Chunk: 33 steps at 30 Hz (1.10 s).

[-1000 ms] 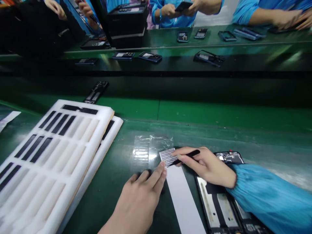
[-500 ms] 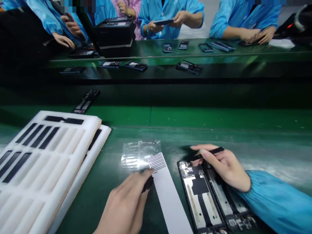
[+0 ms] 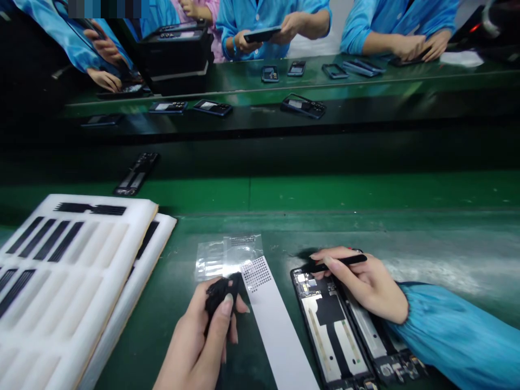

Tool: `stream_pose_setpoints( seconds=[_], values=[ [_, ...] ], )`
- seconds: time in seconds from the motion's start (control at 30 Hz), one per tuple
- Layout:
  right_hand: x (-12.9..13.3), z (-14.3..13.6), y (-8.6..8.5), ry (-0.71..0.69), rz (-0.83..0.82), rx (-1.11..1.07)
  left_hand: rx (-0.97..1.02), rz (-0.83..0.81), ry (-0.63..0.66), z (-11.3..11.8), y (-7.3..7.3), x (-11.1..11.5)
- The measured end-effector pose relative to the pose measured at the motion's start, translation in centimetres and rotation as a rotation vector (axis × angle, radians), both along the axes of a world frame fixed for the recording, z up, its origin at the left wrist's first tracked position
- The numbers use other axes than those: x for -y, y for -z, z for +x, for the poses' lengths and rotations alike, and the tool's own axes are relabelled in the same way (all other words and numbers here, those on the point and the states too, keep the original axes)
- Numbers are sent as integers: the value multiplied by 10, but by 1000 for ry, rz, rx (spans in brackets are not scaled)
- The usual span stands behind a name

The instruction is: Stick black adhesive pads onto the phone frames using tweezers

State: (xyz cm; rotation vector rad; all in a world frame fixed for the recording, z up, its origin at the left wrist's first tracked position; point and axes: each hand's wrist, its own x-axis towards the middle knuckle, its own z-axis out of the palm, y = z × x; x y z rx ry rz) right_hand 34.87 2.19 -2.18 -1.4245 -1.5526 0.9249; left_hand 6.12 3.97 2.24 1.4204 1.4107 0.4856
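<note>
My left hand point(image 3: 207, 330) is closed, thumb uppermost, on a bunch of black flexible strips point(image 3: 221, 295). Beside it lies a white sheet point(image 3: 280, 341) with rows of small black dots at its far end. My right hand point(image 3: 365, 284) pinches black tweezers point(image 3: 345, 261), their tip low over the top end of an opened phone frame point(image 3: 329, 325). That frame has a pale battery bay and bare circuit parts. A second opened phone frame point(image 3: 377, 336) lies against its right side, partly hidden under my right hand and sleeve.
Two stacked white foam trays point(image 3: 93, 260) with black strips in some slots fill the left. A clear plastic bag point(image 3: 211, 260) lies behind the white sheet. Another phone frame point(image 3: 136, 173) is farther back. Across the bench, co-workers in blue handle phones; several phone parts point(image 3: 303, 105) lie there.
My left hand has turned from knuckles up to thumb up and drawn back from the dotted sheet, bringing the black strips into sight. My right hand stays over the phone frame. The whole view shifted slightly.
</note>
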Motion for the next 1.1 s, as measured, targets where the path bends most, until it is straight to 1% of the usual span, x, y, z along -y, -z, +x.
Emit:
stream_pose_setpoints(
  seconds=[0.07, 0.13, 0.17, 0.23, 0.3, 0.33, 0.37, 0.4, 0.43, 0.47, 0.53, 0.57, 0.6, 0.63, 0.7, 0.8, 0.9, 1.1],
  values=[
    [0, 1, 1, -6, 35, 41, -25, 34, 4, 1, -6, -1],
    [0, 1, 3, -32, 99, 69, -43, 110, 23, -1, -8, -2],
    [1, 2, 5, -62, 147, 72, -45, 147, 36, -2, -7, -4],
    [3, 2, 7, -174, 271, 76, -49, 217, 78, -7, -3, -6],
    [5, 5, 6, -301, 433, 91, -64, 307, 150, -10, 1, -8],
    [6, 7, 4, -340, 511, 95, -68, 378, 198, -10, 2, -8],
    [7, 10, 1, -331, 568, 94, -69, 461, 260, -9, 4, -7],
    [7, 14, -3, -261, 590, 89, -78, 556, 336, -6, 6, -4],
    [7, 19, -7, -137, 573, 66, -92, 671, 411, -2, 8, 0],
    [6, 24, -11, 15, 522, 19, -118, 791, 491, 4, 11, 6],
    [2, 34, -16, 293, 369, -150, -202, 1008, 644, 19, 18, 23],
    [-1, 39, -16, 377, 293, -268, -255, 1077, 718, 28, 22, 34],
    [-4, 43, -15, 414, 218, -394, -298, 1122, 766, 38, 26, 44],
    [-6, 47, -13, 421, 143, -510, -325, 1168, 788, 46, 30, 55],
    [-9, 52, -8, 409, 9, -666, -361, 1210, 808, 62, 37, 74],
    [-10, 58, -2, 386, -74, -772, -381, 1199, 835, 75, 43, 92],
    [-9, 61, -1, 374, -87, -808, -405, 1160, 861, 80, 42, 98],
    [-10, 60, 2, 333, -127, -869, -441, 1150, 860, 78, 40, 96]
  ],
)
